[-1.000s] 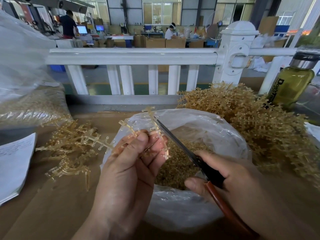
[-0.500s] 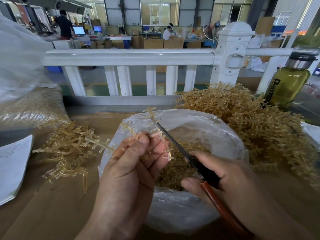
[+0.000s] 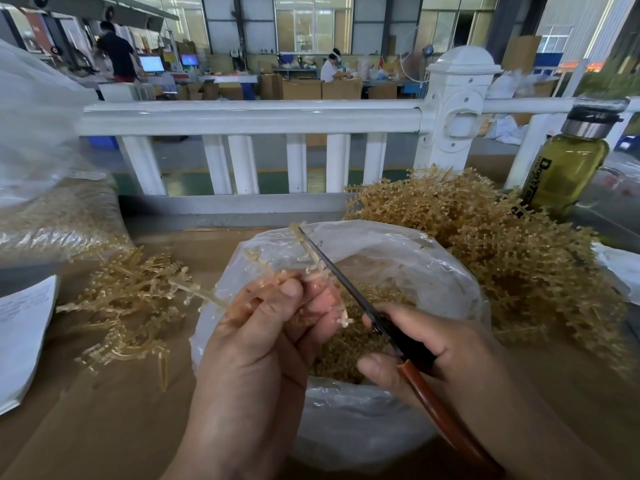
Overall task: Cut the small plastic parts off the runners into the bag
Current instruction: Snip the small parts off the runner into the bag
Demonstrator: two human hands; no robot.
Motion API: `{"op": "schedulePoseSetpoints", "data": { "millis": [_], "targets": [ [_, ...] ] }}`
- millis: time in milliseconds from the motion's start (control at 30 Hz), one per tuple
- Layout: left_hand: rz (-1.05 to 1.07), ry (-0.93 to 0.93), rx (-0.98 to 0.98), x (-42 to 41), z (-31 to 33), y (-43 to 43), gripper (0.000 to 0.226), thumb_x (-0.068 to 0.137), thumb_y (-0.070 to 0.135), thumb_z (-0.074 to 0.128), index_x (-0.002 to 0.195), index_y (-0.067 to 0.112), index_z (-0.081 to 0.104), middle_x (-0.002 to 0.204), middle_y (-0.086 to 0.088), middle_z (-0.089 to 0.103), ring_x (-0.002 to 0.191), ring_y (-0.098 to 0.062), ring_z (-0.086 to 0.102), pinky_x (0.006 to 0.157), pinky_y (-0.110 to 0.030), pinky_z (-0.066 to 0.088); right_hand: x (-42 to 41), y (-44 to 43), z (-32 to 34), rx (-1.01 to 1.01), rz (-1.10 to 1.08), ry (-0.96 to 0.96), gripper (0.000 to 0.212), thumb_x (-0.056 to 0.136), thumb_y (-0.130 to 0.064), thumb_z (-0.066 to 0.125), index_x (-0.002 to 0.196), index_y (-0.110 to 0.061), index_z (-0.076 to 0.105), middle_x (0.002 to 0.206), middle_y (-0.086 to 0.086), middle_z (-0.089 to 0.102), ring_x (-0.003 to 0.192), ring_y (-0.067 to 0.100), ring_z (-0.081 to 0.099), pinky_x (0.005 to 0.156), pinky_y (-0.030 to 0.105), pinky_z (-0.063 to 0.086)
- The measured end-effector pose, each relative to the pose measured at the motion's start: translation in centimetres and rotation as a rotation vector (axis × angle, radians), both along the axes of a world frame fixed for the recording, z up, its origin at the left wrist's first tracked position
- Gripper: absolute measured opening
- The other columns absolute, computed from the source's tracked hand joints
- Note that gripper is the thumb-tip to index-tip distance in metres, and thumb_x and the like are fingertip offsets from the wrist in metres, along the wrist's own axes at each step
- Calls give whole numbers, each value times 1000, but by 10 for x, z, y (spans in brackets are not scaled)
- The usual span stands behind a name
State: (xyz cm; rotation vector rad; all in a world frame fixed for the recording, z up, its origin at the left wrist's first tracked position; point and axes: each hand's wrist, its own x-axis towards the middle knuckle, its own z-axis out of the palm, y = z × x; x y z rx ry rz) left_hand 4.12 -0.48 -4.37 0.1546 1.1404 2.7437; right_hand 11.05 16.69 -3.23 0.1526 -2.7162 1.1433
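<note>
The left hand (image 3: 256,348) pinches an amber plastic runner (image 3: 204,295) between the thumb and the curled fingers (image 3: 322,303), above the open mouth of the clear bag (image 3: 415,251). One arm of the runner sticks out left past the bag's rim. Another rises up and away from the fingertips, and a short stub hangs just below them.

The right hand (image 3: 460,358) grips the scissors (image 3: 346,285) by their black and red-brown handles, fingers wrapped round them. The blades lie along the rising arm, their tip near its far end. I cannot tell whether they are parted.

Cut parts (image 3: 346,351) fill the bottom of the bag, directly under both hands.

A heap of uncut runners (image 3: 502,258) touches the bag's right rim, and a looser pile of runners (image 3: 128,299) lies on the counter (image 3: 86,427) just left of it. A white railing (image 3: 242,116) closes the far edge, with a green bottle (image 3: 568,171) at the right end. Papers (image 3: 20,341) sit at the left edge.
</note>
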Motion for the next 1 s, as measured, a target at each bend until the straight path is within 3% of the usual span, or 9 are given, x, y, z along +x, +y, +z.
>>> {"op": "schedulePoseSetpoints", "data": {
  "millis": [133, 300, 467, 600, 633, 700, 767, 867, 1000],
  "targets": [
    [-103, -42, -42, -2, 0, -3, 30, 70, 14, 79, 98, 7, 72, 95, -16, 75, 85, -25, 76, 66, -33, 61, -2, 3, 0, -12, 4, 26, 46, 77, -76, 54, 115, -50, 59, 84, -9, 71, 76, 1, 70, 69, 31, 56],
    [-577, -155, -272, -10, 8, -27, 94, 51, 58, 91, 121, 0, 65, 116, -27, 70, 100, -38, 73, 63, -38, 61, -2, 8, 0, -18, -39, 64, 45, 78, -75, 54, 113, -47, 60, 80, -6, 70, 72, 3, 68, 65, 33, 55],
    [-919, -63, -304, -9, 20, -59, 86, 92, 74, 51, 110, -8, 67, 113, -36, 67, 89, -32, 75, 67, -29, 59, -1, 10, 1, -18, -80, 87, 47, 75, -79, 52, 109, -47, 59, 79, -11, 69, 70, 1, 67, 62, 23, 51],
    [-746, 222, -411, -6, 1, -80, 96, 110, 46, 22, 46, -12, 63, 54, -22, 65, 45, -1, 61, 57, -9, 43, -1, 7, 4, -51, -87, 118, 43, 75, -79, 55, 108, -51, 60, 77, -18, 66, 64, -5, 63, 54, 9, 45],
    [-709, 311, -444, 1, 5, -77, 94, 111, 43, 23, 49, -16, 63, 56, -29, 63, 49, -1, 63, 62, -9, 43, -1, 6, 5, -56, -93, 126, 42, 74, -79, 55, 106, -51, 61, 75, -18, 65, 62, -6, 61, 53, 7, 42],
    [-580, 317, -211, 5, 22, -69, 84, 104, 56, 40, 106, -25, 60, 94, -49, 56, 85, -26, 74, 81, -33, 54, -1, 6, 7, -28, -111, 125, 43, 72, -78, 54, 103, -48, 61, 73, -17, 62, 60, -5, 58, 53, 10, 42],
    [-511, 387, -82, -1, 20, -45, 69, 85, 61, 70, 115, -1, 71, 102, -34, 69, 82, -31, 74, 67, -38, 61, -2, 7, 6, 11, -93, 105, 46, 76, -75, 54, 106, -41, 62, 71, -13, 59, 59, -3, 56, 55, 14, 41],
    [286, 529, -758, -5, 12, -36, 37, 73, 57, 78, 103, 36, 76, 92, 3, 77, 76, -13, 73, 65, -17, 55, -1, 5, 6, 69, -63, 73, 49, 78, -76, 52, 110, -40, 60, 73, -12, 59, 62, 1, 58, 55, 15, 43],
    [266, 542, -893, -2, 10, -32, 37, 76, 51, 72, 109, 36, 73, 70, 8, 70, 55, -3, 62, 54, -12, 46, 2, 2, 7, 137, -21, 24, 54, 76, -82, 47, 113, -44, 57, 81, -9, 63, 69, 4, 63, 59, 28, 54]
  ]
}}
